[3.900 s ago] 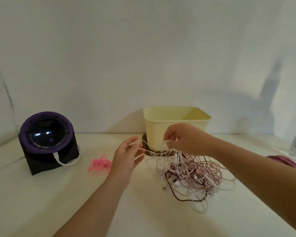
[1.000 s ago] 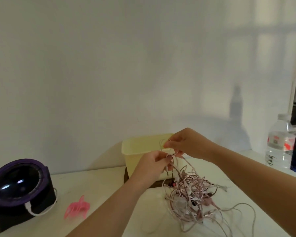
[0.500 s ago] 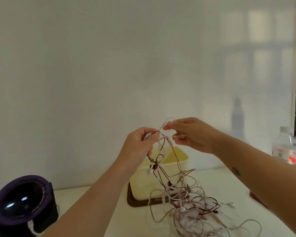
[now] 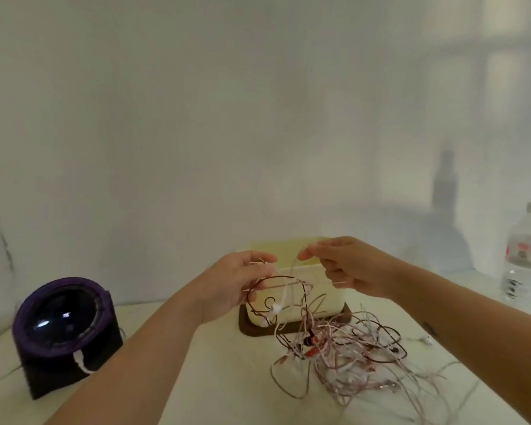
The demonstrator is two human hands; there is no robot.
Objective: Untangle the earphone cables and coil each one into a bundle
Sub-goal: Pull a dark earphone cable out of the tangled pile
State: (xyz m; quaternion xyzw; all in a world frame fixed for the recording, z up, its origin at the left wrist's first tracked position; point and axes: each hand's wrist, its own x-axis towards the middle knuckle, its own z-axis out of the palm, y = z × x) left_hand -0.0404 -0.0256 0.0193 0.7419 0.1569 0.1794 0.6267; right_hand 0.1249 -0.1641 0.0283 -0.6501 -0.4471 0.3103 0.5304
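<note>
A tangled heap of pink, white and dark brown earphone cables [image 4: 347, 354] lies on the white table, right of centre. Strands rise from it to both hands, held a little apart above the heap. My left hand [image 4: 236, 283] pinches a white cable end with a plug between thumb and fingertips; a dark loop and a white earbud [image 4: 276, 308] hang just below it. My right hand [image 4: 341, 265] pinches a thin white strand with its other fingers curled.
A cream plastic tub [image 4: 325, 299] on a dark brown lid stands right behind the hands. A purple-rimmed black speaker [image 4: 65, 329] with a white cable sits at the left. A water bottle [image 4: 528, 259] stands at the right edge, against the white wall.
Both hands have come down from a higher hold and moved slightly apart. More of the cable has dropped back onto the heap. The view has tilted down.
</note>
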